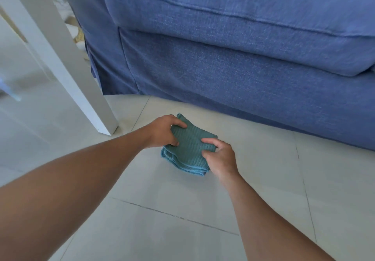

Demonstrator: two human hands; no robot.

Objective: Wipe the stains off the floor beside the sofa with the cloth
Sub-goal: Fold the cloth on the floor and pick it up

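Observation:
A folded teal ribbed cloth (187,149) is held low over the pale tiled floor (182,195), just in front of the blue sofa (233,53). My left hand (162,132) pinches the cloth's left edge between thumb and fingers. My right hand (220,156) pinches its right edge. The cloth's folded layers hang down at the near side. I cannot make out any distinct stain on the tiles around the cloth.
A white table leg (67,62) slants down to the floor at the left, a short way from my left hand. Dark grout lines (174,216) cross the tiles near me. The sofa's skirt reaches the floor along the back and right.

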